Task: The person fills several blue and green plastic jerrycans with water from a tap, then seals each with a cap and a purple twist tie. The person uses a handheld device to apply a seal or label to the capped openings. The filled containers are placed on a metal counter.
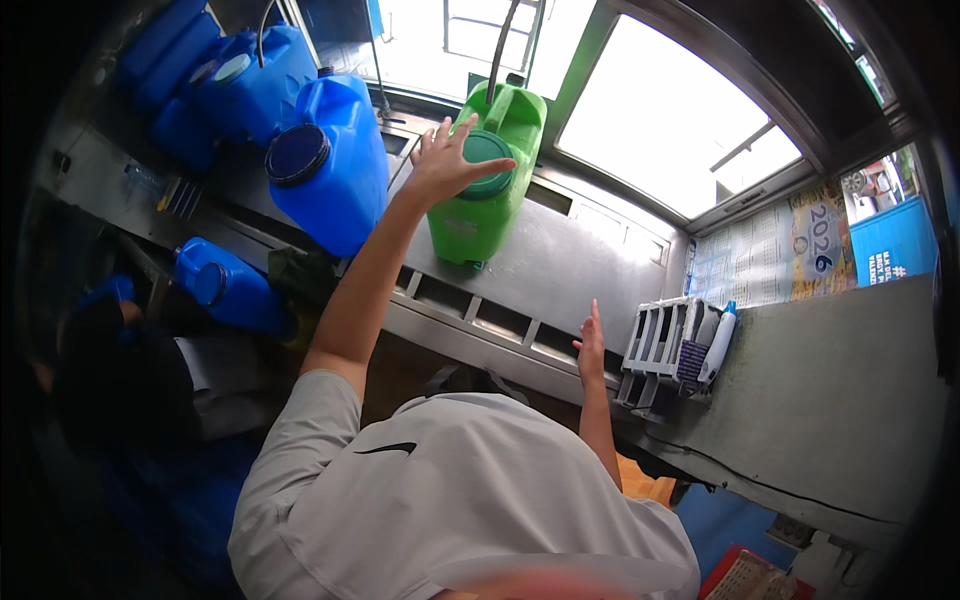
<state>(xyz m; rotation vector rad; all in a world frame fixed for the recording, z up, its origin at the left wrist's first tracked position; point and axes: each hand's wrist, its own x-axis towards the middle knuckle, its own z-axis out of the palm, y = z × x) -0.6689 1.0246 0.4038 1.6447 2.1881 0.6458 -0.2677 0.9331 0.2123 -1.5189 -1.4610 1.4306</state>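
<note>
A green plastic jerrycan point(469, 236) stands upright on a stainless steel counter point(592, 262) in front of me. Over its round dark-green screw cap point(489, 148) I hold my left hand point(450, 161), fingers spread, thumb across the cap. Whether the palm touches the cap, I cannot tell. Just left of that arm stands a blue jerrycan point(345, 195) with a dark, ribbed cap point(298, 154). My right hand point(591, 346) is raised in front of the counter's near edge, edge-on, fingers extended, with nothing in it.
More blue jerrycans point(259, 105) crowd the far left of the counter. A thin dark hose point(504, 49) hangs over the green one. A grey plastic rack point(664, 341) stands at right beside a grey-topped surface point(817, 375). A person in dark clothing point(120, 382) is at lower left, near another blue jerrycan point(232, 296).
</note>
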